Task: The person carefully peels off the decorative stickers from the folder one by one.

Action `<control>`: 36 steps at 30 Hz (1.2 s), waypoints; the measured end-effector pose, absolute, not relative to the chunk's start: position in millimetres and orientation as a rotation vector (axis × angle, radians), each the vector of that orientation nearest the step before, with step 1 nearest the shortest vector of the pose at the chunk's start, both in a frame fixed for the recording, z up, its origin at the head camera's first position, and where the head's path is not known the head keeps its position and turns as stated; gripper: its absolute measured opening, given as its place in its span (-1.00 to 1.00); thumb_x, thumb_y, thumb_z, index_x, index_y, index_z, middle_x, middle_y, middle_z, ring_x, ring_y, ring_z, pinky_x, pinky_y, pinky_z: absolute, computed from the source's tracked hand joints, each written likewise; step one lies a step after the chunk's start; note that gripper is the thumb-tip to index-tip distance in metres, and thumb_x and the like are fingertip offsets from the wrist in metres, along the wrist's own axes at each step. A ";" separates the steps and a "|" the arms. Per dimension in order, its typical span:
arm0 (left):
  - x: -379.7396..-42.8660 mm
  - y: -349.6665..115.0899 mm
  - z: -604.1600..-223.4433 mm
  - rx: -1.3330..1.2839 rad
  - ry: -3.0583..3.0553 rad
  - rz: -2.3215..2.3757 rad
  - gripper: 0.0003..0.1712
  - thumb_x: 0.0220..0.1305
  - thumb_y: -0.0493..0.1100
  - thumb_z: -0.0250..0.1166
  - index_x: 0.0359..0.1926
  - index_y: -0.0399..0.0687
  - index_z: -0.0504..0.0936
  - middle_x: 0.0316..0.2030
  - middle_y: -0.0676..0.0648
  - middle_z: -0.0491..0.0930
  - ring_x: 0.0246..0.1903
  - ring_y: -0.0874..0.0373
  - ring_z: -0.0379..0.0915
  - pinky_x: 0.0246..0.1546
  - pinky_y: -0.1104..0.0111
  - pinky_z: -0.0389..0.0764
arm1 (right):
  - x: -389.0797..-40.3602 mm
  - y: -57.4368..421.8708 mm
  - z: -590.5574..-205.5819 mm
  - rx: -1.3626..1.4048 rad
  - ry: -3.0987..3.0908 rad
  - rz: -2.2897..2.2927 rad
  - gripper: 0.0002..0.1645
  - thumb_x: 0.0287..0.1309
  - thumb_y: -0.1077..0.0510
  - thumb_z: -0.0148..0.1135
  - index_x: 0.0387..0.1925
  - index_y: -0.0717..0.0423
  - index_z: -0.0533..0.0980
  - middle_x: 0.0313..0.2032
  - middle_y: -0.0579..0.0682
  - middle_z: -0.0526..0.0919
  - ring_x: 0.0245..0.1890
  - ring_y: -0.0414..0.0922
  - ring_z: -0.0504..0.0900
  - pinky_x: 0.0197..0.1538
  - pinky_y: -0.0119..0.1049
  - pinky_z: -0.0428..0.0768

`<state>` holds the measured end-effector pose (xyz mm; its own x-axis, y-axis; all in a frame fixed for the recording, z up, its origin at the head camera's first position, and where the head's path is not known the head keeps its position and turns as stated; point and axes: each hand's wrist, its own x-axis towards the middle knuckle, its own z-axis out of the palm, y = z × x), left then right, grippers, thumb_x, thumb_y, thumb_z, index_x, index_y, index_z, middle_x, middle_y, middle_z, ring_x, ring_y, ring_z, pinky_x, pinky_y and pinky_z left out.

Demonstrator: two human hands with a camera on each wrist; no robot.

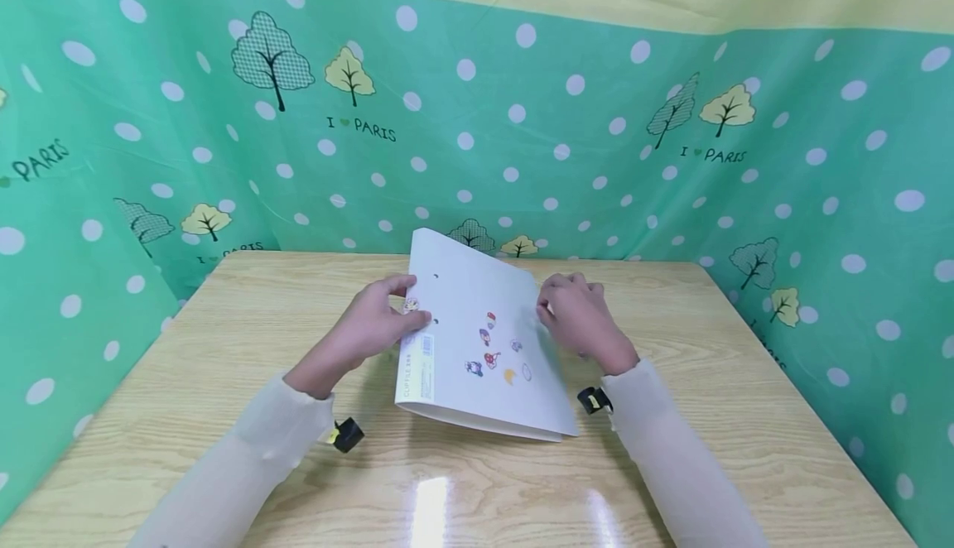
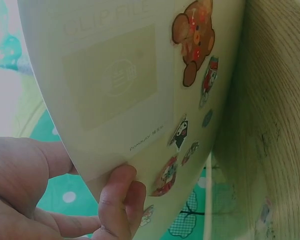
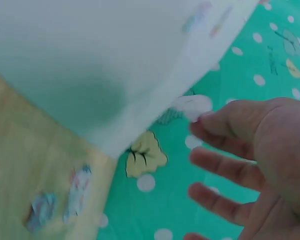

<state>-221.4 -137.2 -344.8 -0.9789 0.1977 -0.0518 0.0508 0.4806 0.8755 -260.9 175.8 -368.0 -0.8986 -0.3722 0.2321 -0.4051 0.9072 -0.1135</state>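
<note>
A white clip file stands tilted over the table, its spine to the left and small cartoon stickers scattered on its cover. My left hand grips it by the spine, thumb on the cover and fingers behind. The left wrist view shows the other cover, with a brown bear sticker and several smaller ones. Just off the file's right edge, my right hand pinches a small whitish sticker between thumb and forefinger; it is blurred.
Loose stickers lie on the wooden table beneath the file, partly hidden in the head view. A green dotted curtain hangs behind the table and along both sides.
</note>
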 end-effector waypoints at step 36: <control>-220.7 -135.8 -344.4 0.206 2.581 1.507 -0.15 0.39 -0.20 0.33 0.56 -0.28 0.14 0.27 -0.27 0.37 -0.37 0.08 0.68 -0.31 0.20 0.72 | -259.6 190.1 -360.0 0.487 -3.229 0.304 -0.79 0.32 0.01 0.35 -0.15 0.02 0.76 -0.53 -0.08 0.66 0.04 0.23 0.48 0.17 0.51 0.26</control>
<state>-220.7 -135.8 -344.4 -0.9799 0.1911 -0.0569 0.0444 0.4873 0.8721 -259.6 190.1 -360.0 -0.9467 -0.3036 -0.1077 -0.2782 0.9390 -0.2020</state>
